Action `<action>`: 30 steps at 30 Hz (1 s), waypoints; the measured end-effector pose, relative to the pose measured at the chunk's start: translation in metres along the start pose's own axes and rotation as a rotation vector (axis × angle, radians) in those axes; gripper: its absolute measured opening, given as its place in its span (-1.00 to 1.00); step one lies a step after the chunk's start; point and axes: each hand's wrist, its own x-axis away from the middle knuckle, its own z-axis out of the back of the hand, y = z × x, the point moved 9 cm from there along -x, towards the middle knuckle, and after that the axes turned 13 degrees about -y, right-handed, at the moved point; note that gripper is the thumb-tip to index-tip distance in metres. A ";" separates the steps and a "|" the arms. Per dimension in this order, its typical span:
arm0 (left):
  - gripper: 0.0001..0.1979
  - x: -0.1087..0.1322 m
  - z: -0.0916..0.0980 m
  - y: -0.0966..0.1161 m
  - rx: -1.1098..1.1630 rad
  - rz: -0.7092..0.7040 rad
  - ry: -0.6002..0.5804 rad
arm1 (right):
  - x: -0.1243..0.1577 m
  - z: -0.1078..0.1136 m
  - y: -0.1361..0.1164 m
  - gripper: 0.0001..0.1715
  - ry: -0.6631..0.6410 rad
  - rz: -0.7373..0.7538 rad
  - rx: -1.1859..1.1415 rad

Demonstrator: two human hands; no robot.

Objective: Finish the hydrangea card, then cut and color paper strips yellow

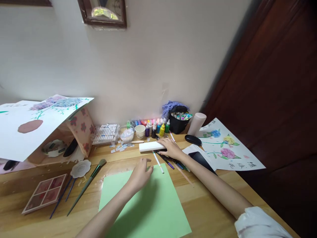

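White oblong box (150, 146) lies on the wood table (206, 215), just past the far edge of the green paper (148, 215), long axis approx. L–R, its R end partly hidden by the R hand (170, 147). R hand is def. the nearer one: reaches in from the R, palm down, fingers draped over that end, so box extends L from the fingertips. Can't tell if fingers are clamped on it or just resting; thumb side isn't clear. L hand (140, 175) is over the paper, on the near side of the box & apart from it, fingers loosely bent, thumb spread, nothing held afaict. White pen (158, 162) slants down from near the box onto the paper, R of L hand; purple pen (169, 164) + other pens lie just below R hand. Phone (201, 161) is beside R forearm; paper cup (140, 132) & paint bottles (162, 130) stand behind box.
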 end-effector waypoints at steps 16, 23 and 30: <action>-0.57 0.018 0.031 0.009 0.556 -0.247 0.046 | 0.045 -0.037 -0.102 -0.47 -0.397 0.048 -1.294; -0.69 0.039 0.044 0.017 0.538 -0.194 0.152 | 0.065 -0.049 -0.122 -0.41 -0.374 -0.023 -1.532; -0.75 0.046 0.053 0.019 0.524 -0.213 0.247 | 0.064 -0.048 -0.136 -0.49 -0.344 0.045 -1.649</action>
